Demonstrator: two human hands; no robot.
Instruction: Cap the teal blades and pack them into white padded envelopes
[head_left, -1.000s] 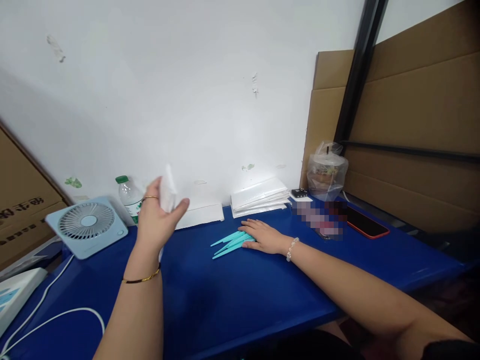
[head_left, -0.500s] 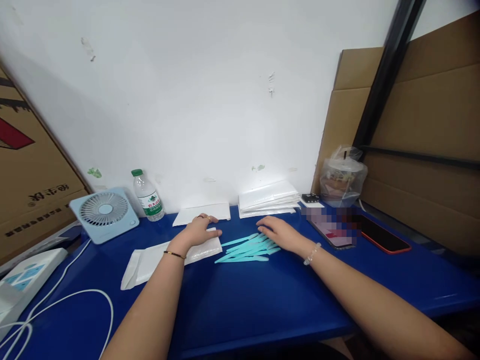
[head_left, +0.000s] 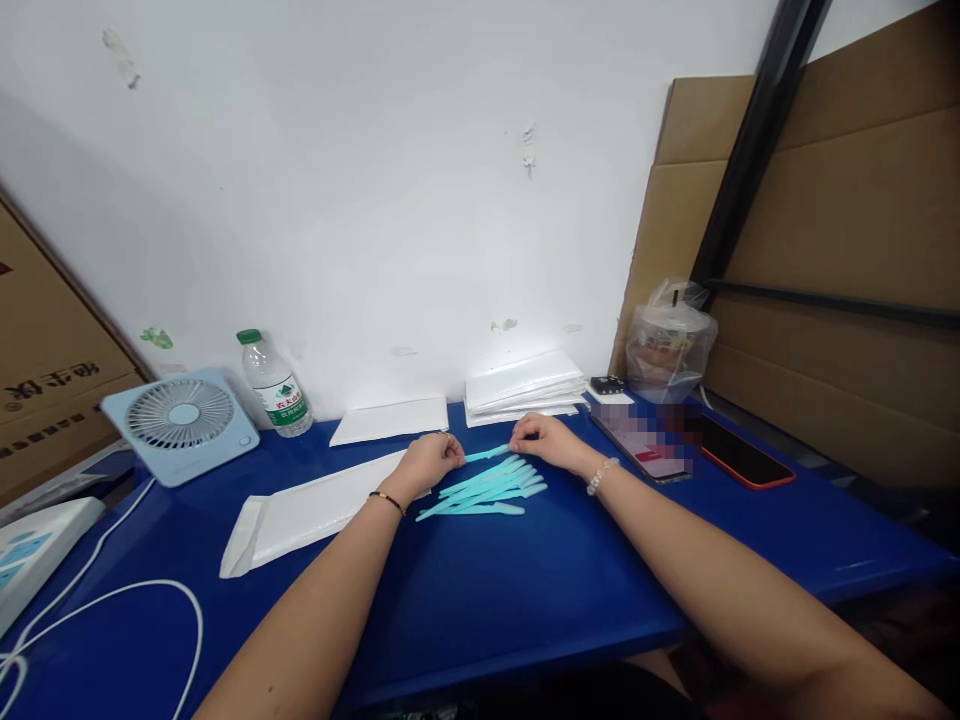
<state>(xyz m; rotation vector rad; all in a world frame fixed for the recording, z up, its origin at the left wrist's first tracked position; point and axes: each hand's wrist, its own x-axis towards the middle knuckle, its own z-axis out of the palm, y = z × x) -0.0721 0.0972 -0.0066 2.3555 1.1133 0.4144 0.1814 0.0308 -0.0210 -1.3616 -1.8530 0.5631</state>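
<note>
Between my hands is one slim turquoise eyebrow razor, just beyond a loose pile of similar razors on the blue table. My left hand pinches its left end between thumb and fingers. The right end is pinched by my right hand. A white padded envelope lies flat, its flap pointing left, and runs partly under my left hand and wrist.
Behind my hands are a single white envelope and a stack of envelopes against the wall. A blue fan and a water bottle stand left. Two phones and a bagged cup are right. White cables lie front left.
My left hand has moved right off the envelope, and both hands have closed on one razor, lifting it apart from the pile. The view has shifted slightly.
</note>
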